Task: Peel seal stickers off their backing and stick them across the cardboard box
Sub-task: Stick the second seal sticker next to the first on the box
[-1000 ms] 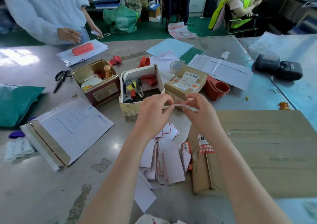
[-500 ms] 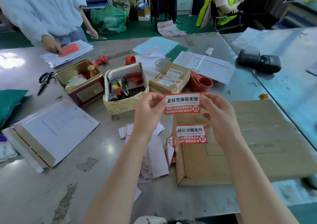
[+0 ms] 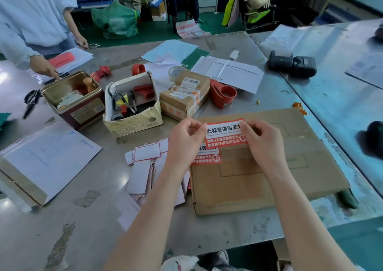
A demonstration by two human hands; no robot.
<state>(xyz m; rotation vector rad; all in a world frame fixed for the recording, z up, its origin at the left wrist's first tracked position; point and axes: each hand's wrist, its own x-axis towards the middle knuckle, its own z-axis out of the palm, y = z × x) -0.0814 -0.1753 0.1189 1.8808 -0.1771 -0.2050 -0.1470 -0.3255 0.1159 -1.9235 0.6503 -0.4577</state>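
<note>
A flat brown cardboard box [image 3: 269,167] lies on the metal table in front of me. I hold a red-and-white seal sticker [image 3: 224,134] stretched just above the box's far left part. My left hand [image 3: 184,140] pinches its left end and my right hand [image 3: 261,138] pinches its right end. A second seal sticker [image 3: 207,156] is stuck on the box's left edge, partly hidden behind my left hand. A heap of white backing papers [image 3: 145,167] lies left of the box.
Behind the box stand a small taped parcel [image 3: 184,96], an open white box of tools [image 3: 132,107], a metal tin [image 3: 72,98] and a red tape dispenser [image 3: 223,94]. A white mailer [image 3: 45,158] lies left. Another person's hand [image 3: 43,67] rests at far left.
One second ago both hands were peeling the sticker edge-on. It is now turned face-up, held at both ends, and has come lower and closer to the box top.
</note>
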